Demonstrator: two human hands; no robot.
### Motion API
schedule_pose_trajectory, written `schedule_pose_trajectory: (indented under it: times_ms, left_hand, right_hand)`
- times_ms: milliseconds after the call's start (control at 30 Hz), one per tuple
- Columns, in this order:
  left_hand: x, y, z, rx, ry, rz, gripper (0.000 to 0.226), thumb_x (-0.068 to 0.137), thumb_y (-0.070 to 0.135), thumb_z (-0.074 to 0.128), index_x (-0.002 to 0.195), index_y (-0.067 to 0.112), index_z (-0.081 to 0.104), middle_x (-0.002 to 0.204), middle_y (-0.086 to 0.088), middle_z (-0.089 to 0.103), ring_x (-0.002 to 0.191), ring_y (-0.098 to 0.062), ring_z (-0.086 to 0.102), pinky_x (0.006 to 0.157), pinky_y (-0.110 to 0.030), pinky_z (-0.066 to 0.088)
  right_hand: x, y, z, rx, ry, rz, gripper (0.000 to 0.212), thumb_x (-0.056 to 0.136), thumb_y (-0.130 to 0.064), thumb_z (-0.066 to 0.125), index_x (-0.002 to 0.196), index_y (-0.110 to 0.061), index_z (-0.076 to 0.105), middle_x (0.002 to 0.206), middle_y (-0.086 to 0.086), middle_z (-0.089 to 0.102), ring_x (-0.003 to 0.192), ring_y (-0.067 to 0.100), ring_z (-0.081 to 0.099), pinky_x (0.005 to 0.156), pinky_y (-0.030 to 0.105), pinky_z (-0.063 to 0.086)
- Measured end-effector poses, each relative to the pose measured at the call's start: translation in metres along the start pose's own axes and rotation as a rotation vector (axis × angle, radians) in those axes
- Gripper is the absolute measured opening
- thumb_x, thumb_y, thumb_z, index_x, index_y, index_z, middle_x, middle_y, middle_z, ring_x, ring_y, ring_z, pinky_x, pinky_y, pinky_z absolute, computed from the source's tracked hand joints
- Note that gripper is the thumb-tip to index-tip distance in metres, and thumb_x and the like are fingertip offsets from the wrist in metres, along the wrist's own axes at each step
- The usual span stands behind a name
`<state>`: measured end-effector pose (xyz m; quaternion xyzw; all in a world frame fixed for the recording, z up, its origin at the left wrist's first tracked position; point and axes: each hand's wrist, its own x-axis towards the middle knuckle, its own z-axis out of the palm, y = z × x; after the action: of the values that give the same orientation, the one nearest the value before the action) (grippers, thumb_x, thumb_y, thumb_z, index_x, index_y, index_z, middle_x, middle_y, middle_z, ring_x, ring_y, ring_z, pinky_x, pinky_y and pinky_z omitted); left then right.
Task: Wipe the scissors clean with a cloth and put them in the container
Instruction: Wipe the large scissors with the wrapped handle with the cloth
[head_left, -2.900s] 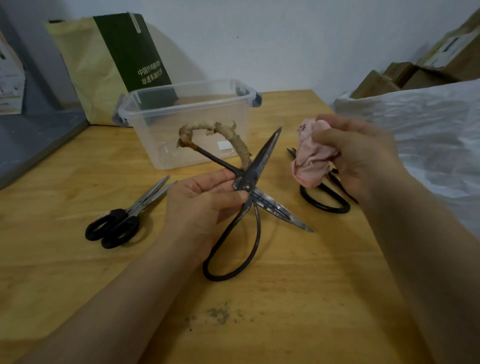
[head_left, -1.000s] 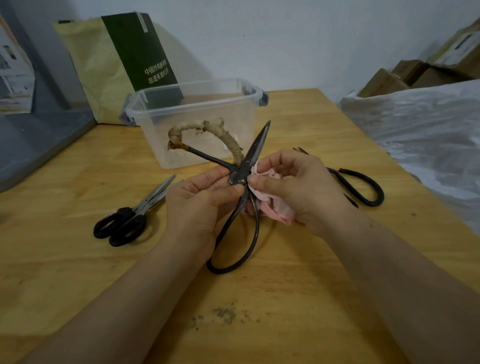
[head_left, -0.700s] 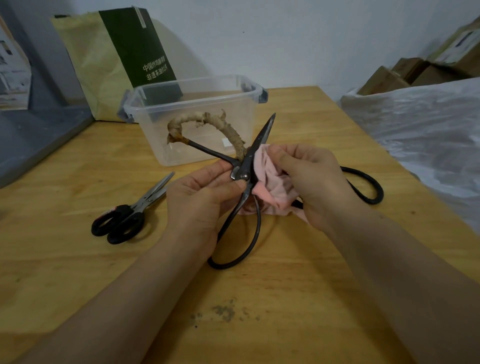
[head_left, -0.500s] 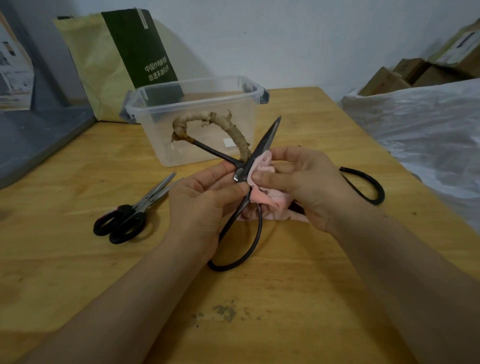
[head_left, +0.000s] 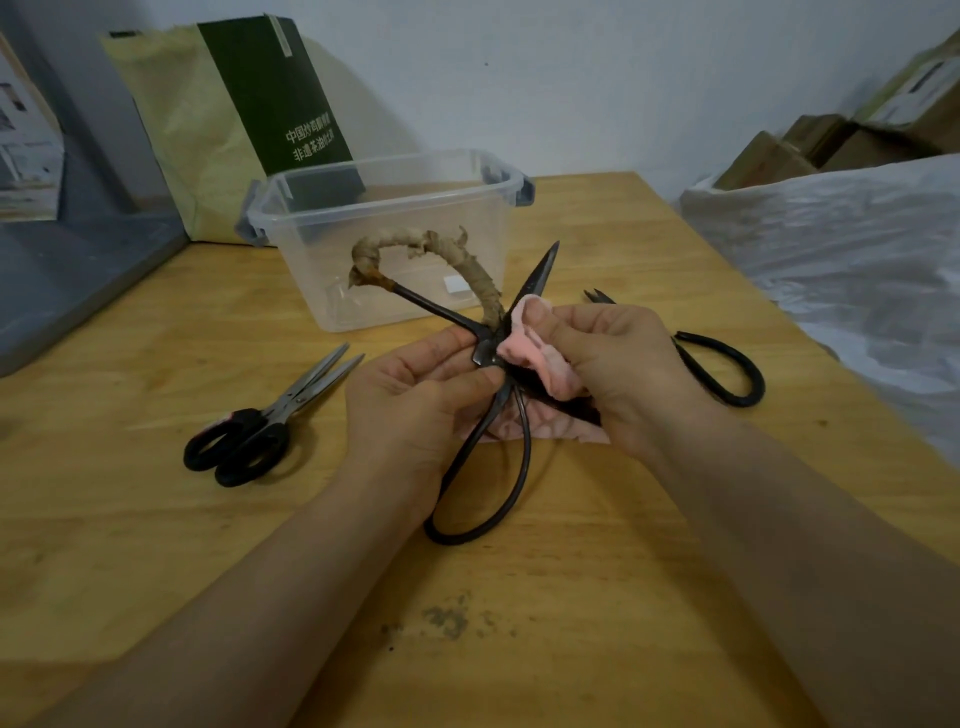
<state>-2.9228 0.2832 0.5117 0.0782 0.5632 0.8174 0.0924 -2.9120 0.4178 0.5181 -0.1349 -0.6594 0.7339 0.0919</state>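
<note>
Leftmost, black-handled steel scissors (head_left: 260, 423) lying closed on the wooden table (head_left: 130, 519). Behind: clear plastic container (head_left: 384, 208), grey clips, apparently holding nothing. Centre: left hand (head_left: 415, 395) pinching the pivot of large black iron scissors (head_left: 498, 364), blades spread, one loop cloth-wrapped. Right hand (head_left: 618, 364) pressing a pink cloth (head_left: 535, 353) around one blade. Behind it, another black iron pair (head_left: 727, 374).

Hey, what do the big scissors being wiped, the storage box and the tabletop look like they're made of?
Big scissors: dark, dull metal, likely iron; one loop wrapped in tan cloth or tape.
Storage box: clear glossy plastic; grey latches.
Tabletop: light wood, visible grain, smooth sheen.
</note>
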Motion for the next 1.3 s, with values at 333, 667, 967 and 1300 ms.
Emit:
schedule_pose_trajectory:
  times_ms: [333,667,967,1300]
  left_hand:
    - [0.0,0.001,-0.003,0.0,-0.043,-0.018,0.038,0.065,-0.01,0.063,0.101,0.0,0.068,0.09,-0.015,0.074,0.077,-0.023,0.072,0.059,-0.027,0.059]
    - [0.001,0.005,-0.006,-0.07,-0.037,-0.059,0.033,0.075,-0.015,0.057,0.103,0.0,0.066,0.088,-0.013,0.074,0.072,-0.02,0.072,0.054,-0.023,0.056]
    - [0.0,0.003,-0.003,-0.023,-0.064,-0.042,0.033,0.074,-0.015,0.059,0.102,0.001,0.067,0.089,-0.014,0.074,0.073,-0.022,0.072,0.057,-0.028,0.059]
    - [-0.001,0.002,-0.002,0.022,-0.061,0.023,0.032,0.074,-0.015,0.059,0.096,0.006,0.069,0.087,-0.011,0.074,0.075,-0.02,0.072,0.06,-0.025,0.058]
  right_hand:
    - [0.003,-0.004,-0.007,0.077,-0.071,0.023,0.022,0.067,-0.002,0.076,0.084,0.008,0.067,0.064,0.016,0.069,0.052,0.021,0.066,0.051,0.031,0.058]
    - [0.003,-0.007,-0.018,0.176,-0.219,0.127,0.033,0.058,-0.01,0.072,0.089,0.003,0.069,0.075,0.017,0.072,0.062,0.019,0.068,0.061,0.029,0.059]
    - [0.006,-0.004,-0.017,0.167,-0.223,0.104,0.038,0.057,-0.005,0.072,0.092,0.007,0.067,0.08,0.021,0.07,0.066,0.027,0.067,0.067,0.042,0.059]
    - [0.005,0.0,-0.008,0.172,-0.173,-0.012,0.022,0.065,0.003,0.073,0.086,0.005,0.067,0.076,0.019,0.07,0.065,0.026,0.068,0.062,0.035,0.06]
